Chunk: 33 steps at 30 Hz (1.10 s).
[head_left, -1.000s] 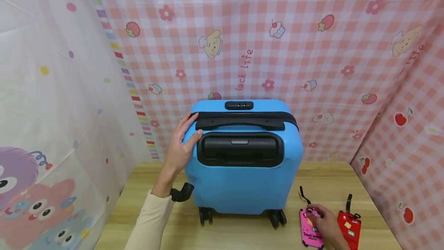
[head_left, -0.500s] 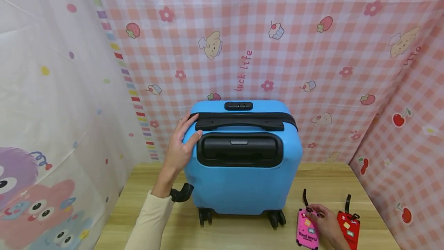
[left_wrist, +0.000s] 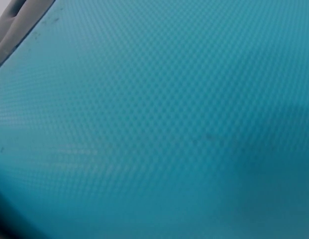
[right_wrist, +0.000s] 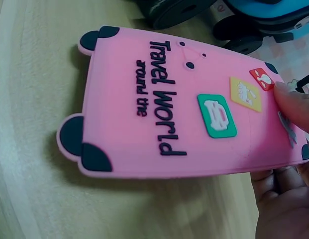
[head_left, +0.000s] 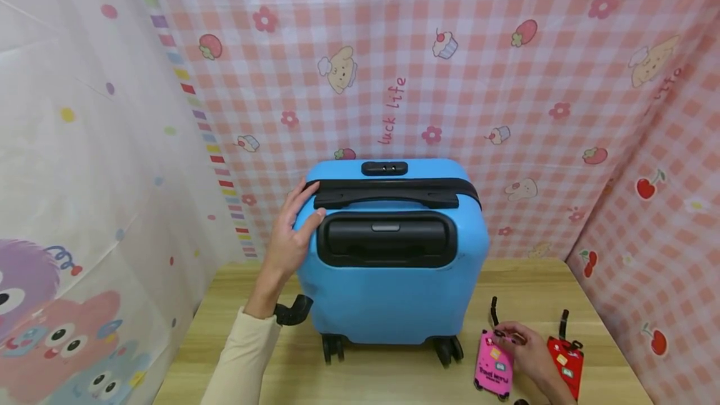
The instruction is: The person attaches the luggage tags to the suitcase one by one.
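A blue hard-shell suitcase (head_left: pixel 388 305) stands upright on its black wheels in the head view. My left hand (head_left: pixel 288 242) rests on its upper left corner, thumb on the front and fingers reaching over the side. In the left wrist view the suitcase's textured shell (left_wrist: pixel 159 109) fills nearly everything. To the right of the wheels, my right hand (head_left: pixel 529 352) pinches a pink luggage tag (head_left: pixel 493 370) by its upper end, thumb on the printed face. In the right wrist view the tag (right_wrist: pixel 124 139) reads "Travel World around the". Its black strap (head_left: pixel 494 311) points upward.
A red luggage tag (head_left: pixel 568 367) with a black strap lies right of my right hand on the wooden table (head_left: pixel 349 380). Behind the suitcase hangs a pink checked curtain (head_left: pixel 478 99). A white patterned curtain (head_left: pixel 112 161) closes the left side.
The pink luggage tag in my right hand has shifted slightly left and tilted, its lower end swinging leftward. My left hand stays on the suitcase. The head view has shifted a little.
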### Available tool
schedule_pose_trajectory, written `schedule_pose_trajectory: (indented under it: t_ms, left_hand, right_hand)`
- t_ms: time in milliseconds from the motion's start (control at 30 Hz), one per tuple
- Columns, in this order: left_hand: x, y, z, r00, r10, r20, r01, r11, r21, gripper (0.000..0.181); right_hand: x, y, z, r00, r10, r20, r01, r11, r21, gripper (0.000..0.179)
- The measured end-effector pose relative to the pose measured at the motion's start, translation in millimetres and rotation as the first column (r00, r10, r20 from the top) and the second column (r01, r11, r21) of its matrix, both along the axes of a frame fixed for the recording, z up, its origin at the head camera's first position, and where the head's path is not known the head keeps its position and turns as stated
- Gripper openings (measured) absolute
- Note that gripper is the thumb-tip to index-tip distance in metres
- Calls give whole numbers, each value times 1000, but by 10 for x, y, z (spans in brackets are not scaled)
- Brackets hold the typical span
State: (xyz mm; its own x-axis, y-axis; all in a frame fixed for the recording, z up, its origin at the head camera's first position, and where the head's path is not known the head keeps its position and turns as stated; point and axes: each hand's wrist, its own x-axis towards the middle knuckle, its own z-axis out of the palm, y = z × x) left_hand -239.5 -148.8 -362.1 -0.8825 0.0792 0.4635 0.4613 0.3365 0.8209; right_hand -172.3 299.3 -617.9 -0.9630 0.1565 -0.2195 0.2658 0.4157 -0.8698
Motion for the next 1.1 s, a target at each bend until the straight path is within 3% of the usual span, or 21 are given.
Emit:
schedule_pose_trajectory:
  t_ms: [233,467,667,900,1100]
  left_hand:
    - [5,-2,11,1000,-4,-6,4,1000,4,49]
    - [3,-4,9,1000,-8,-2,8,1000,2,49]
    - [7,-5,3,1000,5,9,-5,1000,-7,49]
    - [12,1,-2,1000,15,18,-15,1000,-16,49]
    - [-1,-14,-1,1000,19,21,-18,1000,-13,49]
  right_hand:
    - [4,13,155,999,12,-30,-13,1000,-11,32]
    - [-19,-1,414,998,21,-55,-18,998,58,36]
    - [-52,-28,629,994,31,-106,-27,999,38,37]
    - [-62,-44,872,979,45,-198,-41,999,24,37]
    - [-85,-58,1112,952,43,-303,-27,998,56,36]
